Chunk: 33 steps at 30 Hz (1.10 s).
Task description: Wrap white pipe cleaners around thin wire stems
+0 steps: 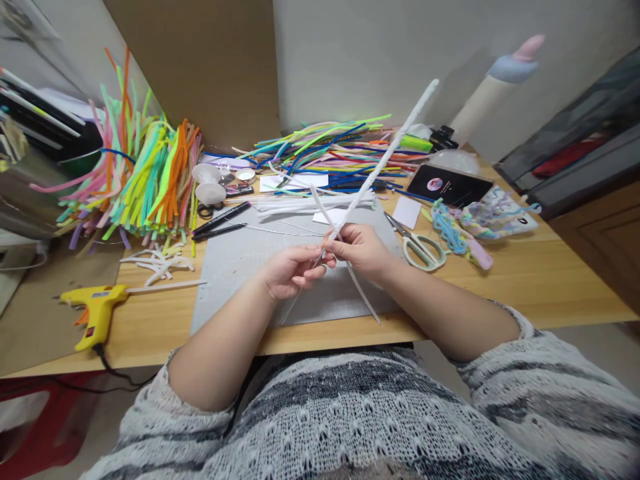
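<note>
Over the grey cutting mat (240, 280), my left hand (295, 268) and my right hand (357, 250) meet at the lower end of a long white twisted pipe cleaner stem (387, 157), which slants up to the right. Both hands are closed with fingertips pinching that end. A single white pipe cleaner (363, 293) crosses the stem at my right hand, one end pointing down toward the mat's front edge. Thin bare wire shows below my left fingers. Behind my hands lies a bundle of white pipe cleaners (310, 205).
Scissors (423, 252) lie right of my right hand. At left are a yellow glue gun (97, 310), short white pieces (157, 262) and black markers (220, 220). Colored pipe cleaners (150, 180) stand bunched behind; more (325, 147) lie along the wall. A black card box (447, 185) sits at right.
</note>
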Each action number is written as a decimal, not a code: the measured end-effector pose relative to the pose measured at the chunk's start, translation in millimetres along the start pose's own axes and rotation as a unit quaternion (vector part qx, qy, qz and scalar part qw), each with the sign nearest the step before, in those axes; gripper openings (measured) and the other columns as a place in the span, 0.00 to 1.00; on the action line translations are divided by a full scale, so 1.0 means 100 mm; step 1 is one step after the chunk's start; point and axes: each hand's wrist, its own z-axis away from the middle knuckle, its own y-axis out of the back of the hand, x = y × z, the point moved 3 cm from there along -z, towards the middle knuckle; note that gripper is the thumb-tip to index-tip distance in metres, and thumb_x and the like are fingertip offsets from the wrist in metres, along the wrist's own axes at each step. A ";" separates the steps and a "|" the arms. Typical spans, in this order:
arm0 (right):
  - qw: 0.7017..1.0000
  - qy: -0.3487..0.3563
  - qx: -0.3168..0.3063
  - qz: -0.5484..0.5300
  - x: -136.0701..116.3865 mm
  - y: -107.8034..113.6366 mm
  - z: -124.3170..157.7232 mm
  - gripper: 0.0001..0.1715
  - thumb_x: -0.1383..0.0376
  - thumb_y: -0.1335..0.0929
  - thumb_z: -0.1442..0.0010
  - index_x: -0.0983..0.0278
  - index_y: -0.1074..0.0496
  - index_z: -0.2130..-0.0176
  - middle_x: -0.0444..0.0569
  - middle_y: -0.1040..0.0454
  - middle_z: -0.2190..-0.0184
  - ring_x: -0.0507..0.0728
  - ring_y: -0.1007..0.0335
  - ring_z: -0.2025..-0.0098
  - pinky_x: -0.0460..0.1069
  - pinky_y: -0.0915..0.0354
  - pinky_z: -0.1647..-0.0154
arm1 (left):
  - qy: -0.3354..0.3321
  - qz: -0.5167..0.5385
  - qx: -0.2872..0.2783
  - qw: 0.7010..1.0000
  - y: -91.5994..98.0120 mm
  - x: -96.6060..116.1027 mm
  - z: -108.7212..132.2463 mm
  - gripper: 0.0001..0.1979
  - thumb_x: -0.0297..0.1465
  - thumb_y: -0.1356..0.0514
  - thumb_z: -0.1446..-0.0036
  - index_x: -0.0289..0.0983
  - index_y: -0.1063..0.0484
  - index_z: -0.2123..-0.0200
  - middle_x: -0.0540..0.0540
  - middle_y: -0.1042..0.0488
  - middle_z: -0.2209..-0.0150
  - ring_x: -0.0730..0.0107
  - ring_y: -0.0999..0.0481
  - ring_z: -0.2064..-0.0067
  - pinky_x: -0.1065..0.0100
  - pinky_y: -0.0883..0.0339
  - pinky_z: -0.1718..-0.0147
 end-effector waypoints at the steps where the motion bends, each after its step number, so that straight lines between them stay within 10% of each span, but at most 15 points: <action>1: 1.000 0.006 0.001 0.005 0.00 0.00 0.00 0.19 0.55 0.26 0.55 0.67 0.31 0.72 0.42 0.30 0.80 0.48 0.35 0.78 0.45 0.40 0.76 | -0.003 -0.003 -0.001 1.000 -0.01 0.00 0.00 0.05 0.24 0.43 0.50 0.28 0.31 0.68 0.46 0.32 0.72 0.87 0.44 0.83 0.86 0.60 0.92; 13: 0.995 0.012 0.072 0.069 0.03 0.07 -0.03 0.20 0.52 0.28 0.53 0.67 0.31 0.73 0.41 0.34 0.81 0.46 0.46 0.79 0.44 0.52 0.80 | -0.151 -0.124 0.119 0.974 -0.02 0.04 -0.04 0.09 0.30 0.37 0.55 0.29 0.29 0.74 0.47 0.28 0.74 0.84 0.38 0.83 0.78 0.49 0.88; 33: 0.996 0.008 0.087 0.020 0.05 0.15 -0.12 0.22 0.50 0.30 0.50 0.64 0.32 0.63 0.37 0.41 0.82 0.45 0.53 0.84 0.43 0.57 0.84 | -0.215 -0.129 0.232 0.940 0.05 0.10 -0.01 0.10 0.30 0.33 0.60 0.30 0.28 0.75 0.47 0.26 0.76 0.83 0.35 0.83 0.79 0.50 0.89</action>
